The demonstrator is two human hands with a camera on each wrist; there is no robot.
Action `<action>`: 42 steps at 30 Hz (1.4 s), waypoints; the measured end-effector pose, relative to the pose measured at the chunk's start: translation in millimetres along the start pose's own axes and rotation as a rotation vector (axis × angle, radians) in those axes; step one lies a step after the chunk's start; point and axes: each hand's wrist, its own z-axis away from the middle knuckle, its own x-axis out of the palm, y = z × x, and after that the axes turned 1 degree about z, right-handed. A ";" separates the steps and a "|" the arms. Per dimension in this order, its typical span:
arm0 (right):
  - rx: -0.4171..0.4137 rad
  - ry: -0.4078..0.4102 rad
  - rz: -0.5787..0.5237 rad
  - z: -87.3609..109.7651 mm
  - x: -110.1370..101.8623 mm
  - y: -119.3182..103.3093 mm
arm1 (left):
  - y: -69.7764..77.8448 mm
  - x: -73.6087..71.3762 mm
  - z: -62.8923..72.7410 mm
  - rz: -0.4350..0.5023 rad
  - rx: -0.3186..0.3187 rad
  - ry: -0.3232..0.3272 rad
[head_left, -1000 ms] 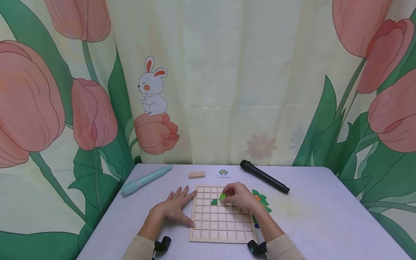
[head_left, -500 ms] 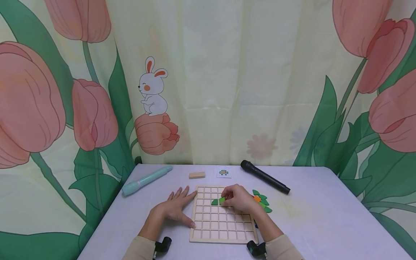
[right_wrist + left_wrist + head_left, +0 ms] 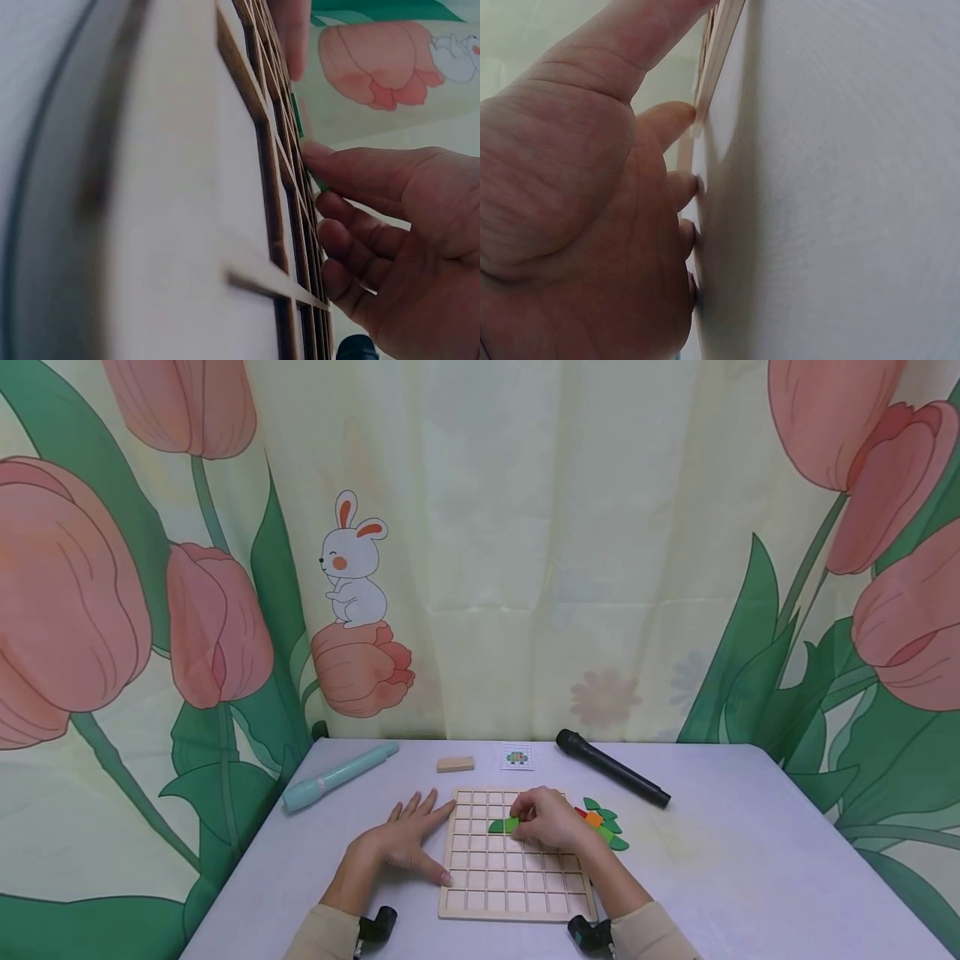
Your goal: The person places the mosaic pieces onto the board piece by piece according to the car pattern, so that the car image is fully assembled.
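A wooden grid board [image 3: 480,906] lies on the table, its cells framed by thin raised strips. My left hand [image 3: 397,843] spreads straight fingers along the board's left side, with thumb and index finger touching its edge. A dark green piece with a curved side [image 3: 496,827] sits in a cell of an upper row. Right beside it, my right hand [image 3: 553,820] pinches a light green square piece [image 3: 512,824] at the board's surface. In the right wrist view, thumb and fingertips meet at the grid, and only a sliver of green shows between them.
Several coloured pieces [image 3: 611,828] lie right of the board, partly behind the right hand. Behind the board are a wooden block [image 3: 455,764], a small pattern card [image 3: 517,757] and a black microphone [image 3: 611,768]. A teal cylindrical object [image 3: 341,777] lies at the left.
My right hand has lowered the light green square from a tilted position to lie nearly flat beside the dark green piece. The left hand stays put.
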 end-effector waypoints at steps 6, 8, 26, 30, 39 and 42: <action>0.006 0.009 0.015 0.9 -0.1 -1.0 | 1.1 -0.2 0.3 0.008 0.000 -0.002; 0.002 0.022 0.024 1.3 -1.5 -1.3 | 1.0 -0.2 0.3 0.007 0.004 -0.001; 0.037 0.262 -0.029 22.8 -54.5 3.5 | -1.4 0.2 -0.4 -0.010 0.013 -0.006; 0.090 0.283 -0.045 26.8 -65.2 11.0 | -2.2 0.1 -1.0 -0.008 0.013 -0.003; 0.149 0.305 -0.031 30.9 -78.0 25.5 | -2.7 0.0 -1.6 -0.004 0.011 -0.002; 0.156 0.311 -0.023 31.5 -79.9 31.0 | -3.0 0.1 -1.7 -0.006 0.011 -0.002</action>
